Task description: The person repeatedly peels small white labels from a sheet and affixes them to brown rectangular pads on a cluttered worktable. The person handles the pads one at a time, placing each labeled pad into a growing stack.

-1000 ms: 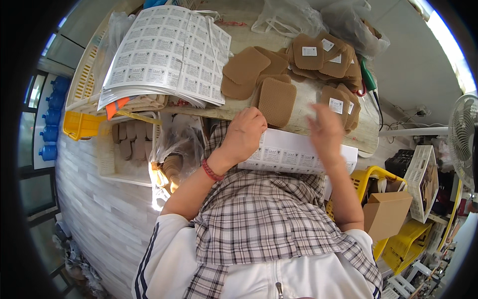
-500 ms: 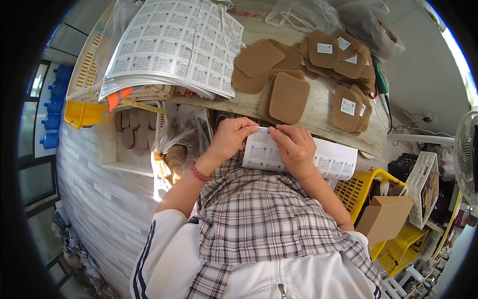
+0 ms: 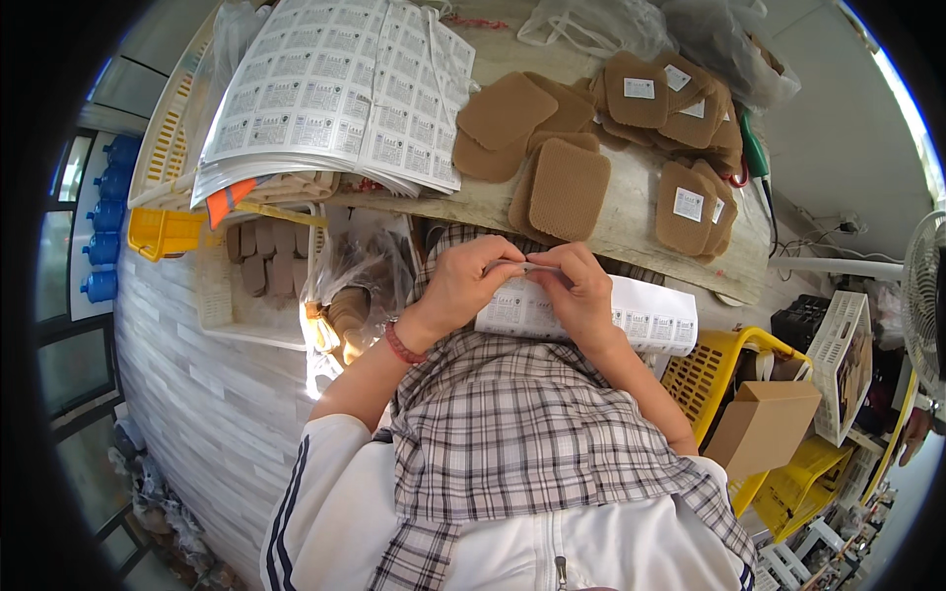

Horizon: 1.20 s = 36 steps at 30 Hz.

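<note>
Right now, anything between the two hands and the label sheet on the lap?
Nothing visible. The left hand and right hand already meet at the upper edge of the label sheet, fingertips pinching at one spot there. The brown pads lie apart on the table beyond.

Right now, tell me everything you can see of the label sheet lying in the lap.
The label sheet is a white paper sheet printed with a grid of small black-and-white stickers. It lies roughly flat across the lap on the plaid cloth, just below the edge of the wooden table, running out to the person's right. The left hand and right hand meet over its near left part, fingertips pinching something small at its top edge.
</note>
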Available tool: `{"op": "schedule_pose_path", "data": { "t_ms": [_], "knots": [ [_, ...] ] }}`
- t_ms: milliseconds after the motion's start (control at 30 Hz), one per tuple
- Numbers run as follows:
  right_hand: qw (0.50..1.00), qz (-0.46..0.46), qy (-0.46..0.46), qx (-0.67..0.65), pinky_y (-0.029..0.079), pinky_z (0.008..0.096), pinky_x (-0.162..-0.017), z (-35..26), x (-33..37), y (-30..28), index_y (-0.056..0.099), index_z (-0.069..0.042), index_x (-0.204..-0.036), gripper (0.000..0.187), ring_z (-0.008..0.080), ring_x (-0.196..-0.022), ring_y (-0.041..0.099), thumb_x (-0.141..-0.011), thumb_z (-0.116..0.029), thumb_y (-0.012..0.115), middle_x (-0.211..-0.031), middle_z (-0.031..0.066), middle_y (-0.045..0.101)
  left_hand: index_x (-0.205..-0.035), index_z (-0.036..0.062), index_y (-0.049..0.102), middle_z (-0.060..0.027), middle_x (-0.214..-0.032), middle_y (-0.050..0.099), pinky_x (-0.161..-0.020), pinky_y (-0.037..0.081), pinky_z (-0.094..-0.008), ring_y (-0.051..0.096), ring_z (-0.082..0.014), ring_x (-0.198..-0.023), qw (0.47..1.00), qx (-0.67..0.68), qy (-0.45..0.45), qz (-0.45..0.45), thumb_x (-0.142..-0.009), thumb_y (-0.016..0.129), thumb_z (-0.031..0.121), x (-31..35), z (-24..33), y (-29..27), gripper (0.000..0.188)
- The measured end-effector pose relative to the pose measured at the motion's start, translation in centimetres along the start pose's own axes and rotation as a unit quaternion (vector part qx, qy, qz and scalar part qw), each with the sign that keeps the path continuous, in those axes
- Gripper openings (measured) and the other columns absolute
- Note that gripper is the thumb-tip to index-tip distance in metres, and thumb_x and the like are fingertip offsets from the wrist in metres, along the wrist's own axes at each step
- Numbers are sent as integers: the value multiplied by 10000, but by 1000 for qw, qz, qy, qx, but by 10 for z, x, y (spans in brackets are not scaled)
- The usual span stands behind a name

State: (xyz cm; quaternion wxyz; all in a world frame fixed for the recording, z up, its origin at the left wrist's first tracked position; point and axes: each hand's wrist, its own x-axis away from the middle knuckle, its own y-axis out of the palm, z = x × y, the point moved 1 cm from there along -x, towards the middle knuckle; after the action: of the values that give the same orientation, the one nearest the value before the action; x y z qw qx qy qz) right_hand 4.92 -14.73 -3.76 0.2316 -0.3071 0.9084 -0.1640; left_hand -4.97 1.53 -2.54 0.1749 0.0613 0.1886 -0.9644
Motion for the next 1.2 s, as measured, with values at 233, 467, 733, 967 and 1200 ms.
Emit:
{"op": "schedule_pose_path", "data": {
  "t_ms": [233,467,733,967,1200],
  "knots": [
    [998,-29,32,-37,548,306,-679,5,1,-3,754,-66,-988,223,204,-795,664,-780,-2,804,-891,56,664,-960,3,693,-100,-806,699,-659,511,-313,661,-196,-725,997,6,-71,-35,-933,677,96,-2,-1,-2,98],
    [999,-12,-26,27,547,309,-677,1,-1,-3,757,-70,-945,177,209,-800,662,-780,-38,810,-894,53,674,-905,6,646,-152,-774,667,-601,489,-377,660,-292,-688,999,-30,-43,2,-961,652,143,-2,-4,4,149],
    [998,29,-49,31,548,308,-662,-5,-1,3,743,-69,-887,164,205,-810,664,-752,11,795,-920,42,697,-903,-1,617,-166,-756,650,-597,484,-381,656,-308,-683,998,-33,-54,8,-973,636,148,-3,-5,6,166],
    [1000,6,-20,-5,544,311,-682,-4,0,4,702,-56,-887,173,217,-858,661,-760,32,779,-963,59,683,-901,-12,619,-151,-730,635,-593,473,-368,639,-256,-658,998,-9,-64,12,-973,639,155,-1,-10,7,183],
    [982,6,-153,108,516,383,-784,-9,1,7,644,-57,-904,215,284,-876,621,-736,26,750,-986,77,653,-882,-22,695,-1,-668,612,-599,455,-262,522,-43,-661,960,-13,-222,-171,-948,652,168,-29,-9,-14,206]
  ]
}}
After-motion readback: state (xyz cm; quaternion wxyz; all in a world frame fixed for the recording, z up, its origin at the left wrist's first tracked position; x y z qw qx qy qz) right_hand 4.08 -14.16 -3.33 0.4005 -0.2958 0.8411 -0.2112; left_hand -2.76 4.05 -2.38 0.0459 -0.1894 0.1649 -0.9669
